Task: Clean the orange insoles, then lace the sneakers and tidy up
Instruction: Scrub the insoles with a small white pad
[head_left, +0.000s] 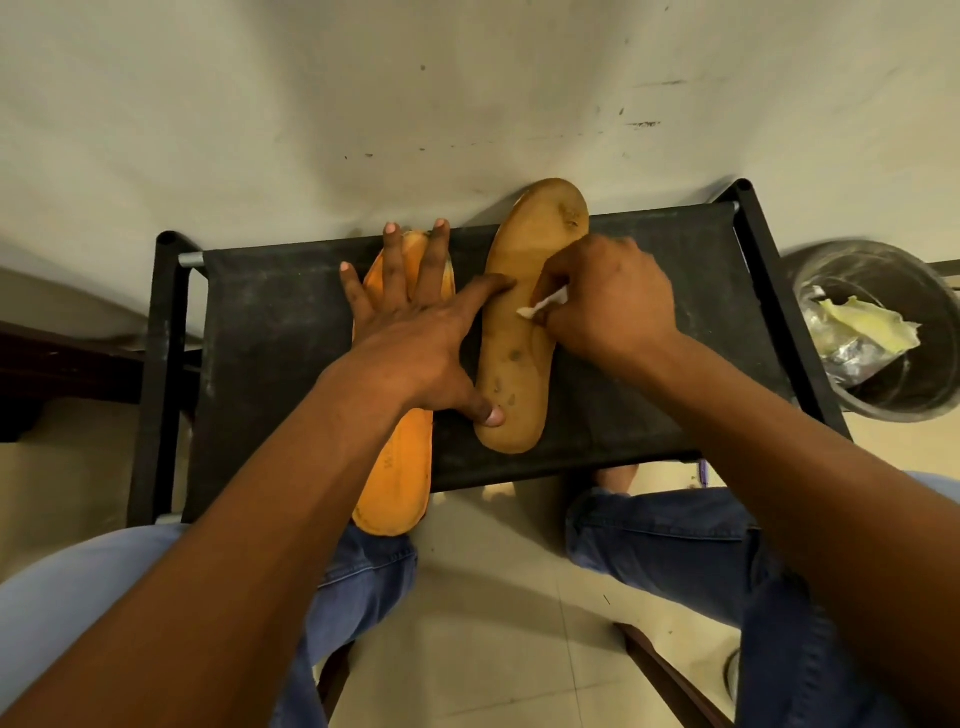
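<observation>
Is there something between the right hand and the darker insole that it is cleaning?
Only the white wipe, which the right hand pinches and presses onto the darker insole. Nothing else visible lies between them. The left hand lies spread over both insoles, index finger and thumb on the darker one's left edge, beside the wiping spot.

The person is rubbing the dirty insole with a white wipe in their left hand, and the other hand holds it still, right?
Not quite. In the head view the white wipe is pinched in the right hand, not the left. The left hand lies flat with spread fingers, holding the dirty insole still on the black stand.
</observation>
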